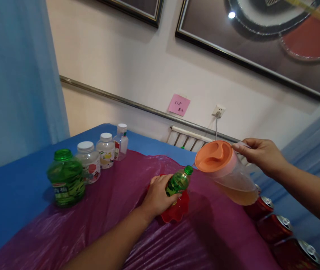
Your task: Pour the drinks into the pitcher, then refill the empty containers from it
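Note:
My left hand [157, 195] is wrapped around a small green bottle [179, 182] that stands in a red dish [178, 210] on the purple plastic sheet [120, 195]. My right hand [261, 154] grips the handle of a clear pitcher [230, 176] with an orange lid [214, 156]. The pitcher is tilted toward the bottle, its spout close to the bottle's green cap. Amber liquid sits in the pitcher's lower part.
A large green jar [66, 182], two clear white-lidded jars [90, 161] and a small clear bottle [121, 141] stand in a row at the left. Three red cans [275, 225] lie along the right edge. The blue table [5, 195] meets a wall with a rail behind.

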`<state>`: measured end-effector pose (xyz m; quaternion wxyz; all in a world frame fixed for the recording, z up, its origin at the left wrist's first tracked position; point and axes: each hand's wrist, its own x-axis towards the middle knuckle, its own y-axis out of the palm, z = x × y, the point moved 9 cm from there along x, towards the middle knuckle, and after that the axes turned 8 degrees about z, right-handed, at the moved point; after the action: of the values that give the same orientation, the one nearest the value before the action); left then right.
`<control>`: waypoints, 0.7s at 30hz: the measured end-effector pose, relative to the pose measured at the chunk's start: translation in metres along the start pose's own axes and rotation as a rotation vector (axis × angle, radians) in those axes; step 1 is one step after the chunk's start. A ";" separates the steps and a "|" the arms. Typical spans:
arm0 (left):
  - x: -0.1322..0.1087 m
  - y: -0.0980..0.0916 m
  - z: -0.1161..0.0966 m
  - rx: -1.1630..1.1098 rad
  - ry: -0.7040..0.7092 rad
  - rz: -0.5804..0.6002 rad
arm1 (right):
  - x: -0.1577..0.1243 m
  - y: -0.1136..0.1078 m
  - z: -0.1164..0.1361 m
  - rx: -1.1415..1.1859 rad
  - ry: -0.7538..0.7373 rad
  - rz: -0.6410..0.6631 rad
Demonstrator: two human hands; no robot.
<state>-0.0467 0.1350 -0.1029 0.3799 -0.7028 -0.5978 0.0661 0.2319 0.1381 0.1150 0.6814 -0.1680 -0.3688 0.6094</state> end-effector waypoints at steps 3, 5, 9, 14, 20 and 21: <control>0.000 0.000 0.000 0.001 0.003 0.005 | 0.001 0.000 0.000 -0.024 -0.008 0.012; 0.000 0.000 0.000 0.001 0.002 0.007 | 0.002 -0.001 0.001 -0.040 -0.020 0.014; 0.000 0.001 0.000 -0.003 -0.002 0.010 | 0.002 -0.001 0.003 -0.052 -0.031 0.011; 0.000 0.001 -0.001 -0.007 0.009 0.002 | 0.001 -0.001 0.005 -0.065 -0.046 0.009; 0.000 0.000 0.000 -0.007 0.006 -0.003 | 0.002 -0.004 0.005 -0.086 -0.085 -0.002; 0.000 0.000 0.000 -0.007 0.006 0.001 | 0.002 -0.004 0.005 -0.091 -0.083 -0.003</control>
<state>-0.0463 0.1350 -0.1028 0.3791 -0.7047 -0.5965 0.0621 0.2314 0.1382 0.1218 0.6580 -0.1728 -0.4243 0.5976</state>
